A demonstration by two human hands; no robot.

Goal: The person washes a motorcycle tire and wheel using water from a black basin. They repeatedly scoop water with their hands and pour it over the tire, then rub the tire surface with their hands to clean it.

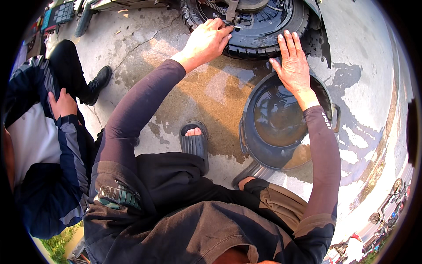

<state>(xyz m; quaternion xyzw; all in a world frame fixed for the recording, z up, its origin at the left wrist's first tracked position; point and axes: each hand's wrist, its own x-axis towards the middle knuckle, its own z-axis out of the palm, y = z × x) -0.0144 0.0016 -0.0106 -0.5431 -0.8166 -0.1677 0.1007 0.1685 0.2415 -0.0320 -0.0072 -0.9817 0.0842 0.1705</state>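
Observation:
A wet black tyre (pixel 250 52) on a dark wheel rim (pixel 268 33) stands at the top of the view. My left hand (pixel 205 43) is at the left part of the wheel, its fingers curled together by the rim near a small pale bit; what they pinch, if anything, is hidden. My right hand (pixel 292 68) is stretched out with its fingers apart, the fingertips at the tyre's lower right edge. It holds nothing. Below that hand is a wide dark basin (pixel 244 132) with water in it, partly covered by my hand and forearm.
Wet concrete (pixel 220 103) spreads around the basin, between my sandalled feet. A person in a dark jacket (pixel 70 149) sits close on my left, one black shoe (pixel 100 83) forward. A black flap (pixel 324 39) hangs right of the tyre. Tools lie at the far left.

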